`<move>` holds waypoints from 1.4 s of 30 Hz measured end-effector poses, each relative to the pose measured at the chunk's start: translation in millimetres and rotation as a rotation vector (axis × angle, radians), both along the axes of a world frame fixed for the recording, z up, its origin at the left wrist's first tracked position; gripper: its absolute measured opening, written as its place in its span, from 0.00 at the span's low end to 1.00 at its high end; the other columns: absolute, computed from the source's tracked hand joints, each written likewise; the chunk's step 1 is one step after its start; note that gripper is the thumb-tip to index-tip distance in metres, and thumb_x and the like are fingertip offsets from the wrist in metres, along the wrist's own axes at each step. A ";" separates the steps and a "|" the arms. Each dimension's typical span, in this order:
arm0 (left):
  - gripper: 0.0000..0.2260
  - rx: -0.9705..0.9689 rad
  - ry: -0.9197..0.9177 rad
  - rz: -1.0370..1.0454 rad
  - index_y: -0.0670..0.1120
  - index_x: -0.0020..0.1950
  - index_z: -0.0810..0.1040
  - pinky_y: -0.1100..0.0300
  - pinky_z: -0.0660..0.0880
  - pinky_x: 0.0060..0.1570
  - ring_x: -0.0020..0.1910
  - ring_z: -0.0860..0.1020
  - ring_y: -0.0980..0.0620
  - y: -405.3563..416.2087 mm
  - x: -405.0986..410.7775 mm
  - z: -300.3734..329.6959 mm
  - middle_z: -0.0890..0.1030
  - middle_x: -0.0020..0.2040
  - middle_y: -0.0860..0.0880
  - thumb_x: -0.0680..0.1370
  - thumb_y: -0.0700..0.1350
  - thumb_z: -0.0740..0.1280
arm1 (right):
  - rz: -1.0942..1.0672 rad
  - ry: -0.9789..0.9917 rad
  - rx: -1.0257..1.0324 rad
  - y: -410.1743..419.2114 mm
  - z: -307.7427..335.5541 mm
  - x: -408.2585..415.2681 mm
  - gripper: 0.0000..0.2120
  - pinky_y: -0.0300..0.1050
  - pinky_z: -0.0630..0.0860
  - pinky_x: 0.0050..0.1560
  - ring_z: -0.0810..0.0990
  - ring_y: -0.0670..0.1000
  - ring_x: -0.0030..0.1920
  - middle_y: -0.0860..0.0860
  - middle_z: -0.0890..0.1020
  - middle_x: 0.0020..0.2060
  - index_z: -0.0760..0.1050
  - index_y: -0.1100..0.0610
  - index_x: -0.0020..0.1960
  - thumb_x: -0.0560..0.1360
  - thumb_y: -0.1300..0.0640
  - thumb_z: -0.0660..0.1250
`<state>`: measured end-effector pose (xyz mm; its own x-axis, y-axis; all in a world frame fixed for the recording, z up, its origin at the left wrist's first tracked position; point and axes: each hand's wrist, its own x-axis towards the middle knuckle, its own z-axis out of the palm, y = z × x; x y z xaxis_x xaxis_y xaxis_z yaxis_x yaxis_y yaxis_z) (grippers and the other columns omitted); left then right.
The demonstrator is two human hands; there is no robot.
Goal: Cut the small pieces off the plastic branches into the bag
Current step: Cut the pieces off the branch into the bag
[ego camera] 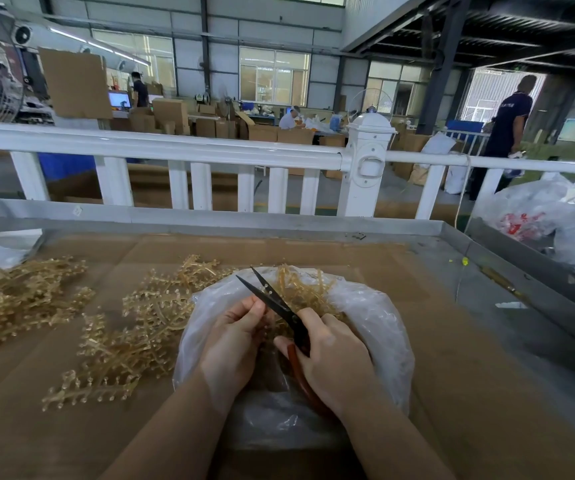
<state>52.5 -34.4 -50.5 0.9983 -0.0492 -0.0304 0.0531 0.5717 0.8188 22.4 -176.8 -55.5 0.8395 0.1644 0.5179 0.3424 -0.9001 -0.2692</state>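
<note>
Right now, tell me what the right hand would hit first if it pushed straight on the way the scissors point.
The right hand holds the scissors, tips up-left. Pushed on, they would probably meet the branches in the bag first; depth is unclear.

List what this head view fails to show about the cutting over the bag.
- What the left hand pinches: hidden by its own fingers.
- Scissors handle: partly covered by the right hand.
- Cut pieces inside the bag: hidden by both hands and cloudy plastic.
- Branch pile: cut off by the left edge.
</note>
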 end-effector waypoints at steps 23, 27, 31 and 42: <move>0.09 0.016 0.037 -0.061 0.36 0.49 0.77 0.59 0.79 0.35 0.37 0.79 0.46 -10.3 -3.9 28.3 0.80 0.40 0.40 0.81 0.39 0.58 | 0.066 0.206 0.172 1.3 28.1 7.2 0.14 0.42 0.74 0.43 0.78 0.48 0.43 0.47 0.79 0.41 0.68 0.48 0.49 0.76 0.37 0.60; 0.09 0.002 0.041 -0.082 0.36 0.48 0.77 0.59 0.80 0.34 0.38 0.79 0.44 -7.6 -1.6 25.8 0.79 0.43 0.37 0.80 0.38 0.59 | 0.066 0.260 0.163 -2.7 29.8 9.3 0.14 0.40 0.71 0.40 0.77 0.47 0.41 0.45 0.78 0.40 0.69 0.48 0.49 0.75 0.37 0.62; 0.08 0.022 0.039 -0.095 0.35 0.48 0.77 0.58 0.80 0.35 0.36 0.81 0.45 -5.3 0.3 23.0 0.80 0.43 0.37 0.78 0.38 0.61 | 0.074 0.288 0.156 -6.8 29.1 11.0 0.14 0.35 0.68 0.35 0.74 0.43 0.37 0.43 0.75 0.36 0.69 0.47 0.48 0.74 0.37 0.62; 0.10 0.099 0.031 -0.076 0.39 0.39 0.76 0.62 0.76 0.28 0.29 0.78 0.51 -3.4 -1.2 23.6 0.79 0.30 0.46 0.79 0.38 0.61 | 0.077 0.256 0.179 -6.4 29.4 -0.3 0.12 0.30 0.63 0.32 0.71 0.38 0.33 0.40 0.72 0.32 0.65 0.43 0.45 0.75 0.36 0.61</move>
<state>51.3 -37.8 -26.9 0.9903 -0.1203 -0.0694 0.1194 0.4817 0.8682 22.1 -183.2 -26.2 0.9348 0.1582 0.3181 0.3087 -0.8048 -0.5069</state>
